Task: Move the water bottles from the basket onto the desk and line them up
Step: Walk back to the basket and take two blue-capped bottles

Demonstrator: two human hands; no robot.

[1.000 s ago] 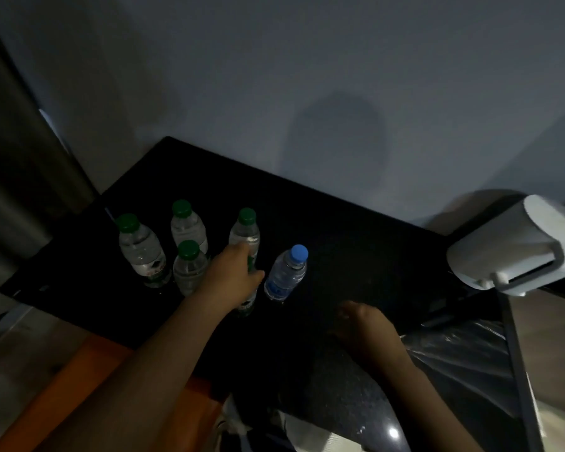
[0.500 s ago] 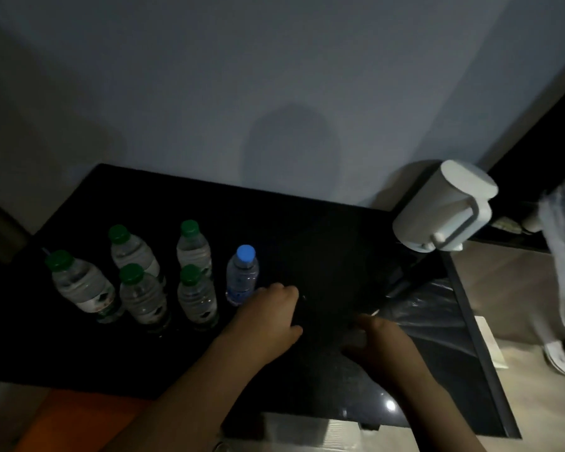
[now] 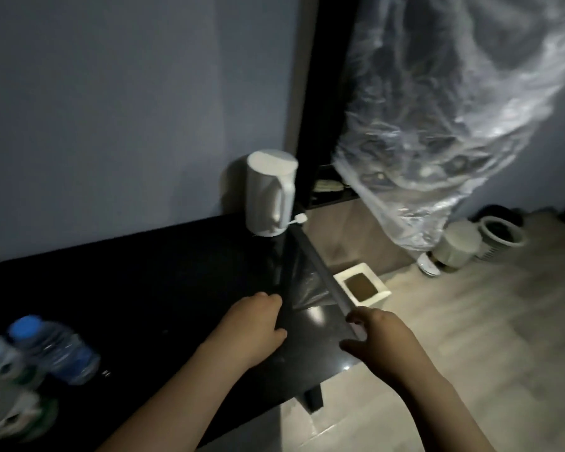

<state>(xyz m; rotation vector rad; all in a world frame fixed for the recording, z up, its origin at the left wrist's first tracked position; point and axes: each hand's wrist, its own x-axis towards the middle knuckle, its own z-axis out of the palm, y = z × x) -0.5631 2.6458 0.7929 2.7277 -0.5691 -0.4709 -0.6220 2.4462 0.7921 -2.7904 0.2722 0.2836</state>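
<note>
Water bottles [image 3: 56, 350] stand blurred at the near left of the black desk [image 3: 150, 288], one of them blue-capped, well apart from my hands. My left hand [image 3: 255, 324] rests on the desk with fingers loosely curled, holding nothing. My right hand [image 3: 377, 339] has bent fingers at the desk's right edge; I cannot tell whether they grip it. A white kettle [image 3: 269, 194] stands at the far right corner. Clear plastic wrapping [image 3: 454, 125] hangs beyond, above the pale floor [image 3: 470, 353].

I see a kettle [image 3: 269, 194] beyond my left hand [image 3: 252, 327], a square dish [image 3: 362, 285] just past my right hand [image 3: 379, 340], and plastic [image 3: 437, 125] above.
</note>
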